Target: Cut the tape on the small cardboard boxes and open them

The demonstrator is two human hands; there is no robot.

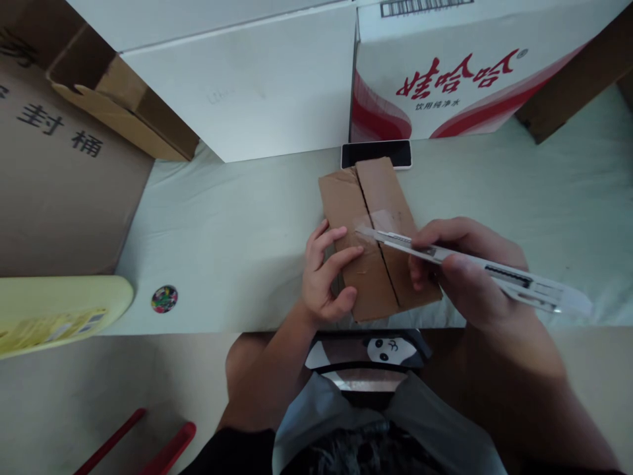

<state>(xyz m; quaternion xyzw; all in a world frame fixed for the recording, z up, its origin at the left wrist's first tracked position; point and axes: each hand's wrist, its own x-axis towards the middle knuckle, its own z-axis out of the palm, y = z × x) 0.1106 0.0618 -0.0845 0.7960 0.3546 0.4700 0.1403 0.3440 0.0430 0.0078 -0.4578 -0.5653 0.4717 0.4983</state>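
A small brown cardboard box (368, 280) lies on the pale green cloth near its front edge. A dark seam runs along its top, crossed by a strip of clear tape (384, 220). My left hand (327, 274) rests at the box's left side, fingers spread over the top and thumb at the near end. My right hand (469, 270) grips a white utility knife (514, 280) on the right. Its blade is out, and the tip is over the tape left of the seam; I cannot tell whether it touches.
Behind the box lies a phone (376, 154), close to a white and red carton (445, 86) and a plain white carton (267, 99). A large brown carton (59, 198), a yellow container (64, 310) and a round colourful disc (164, 299) are on the left.
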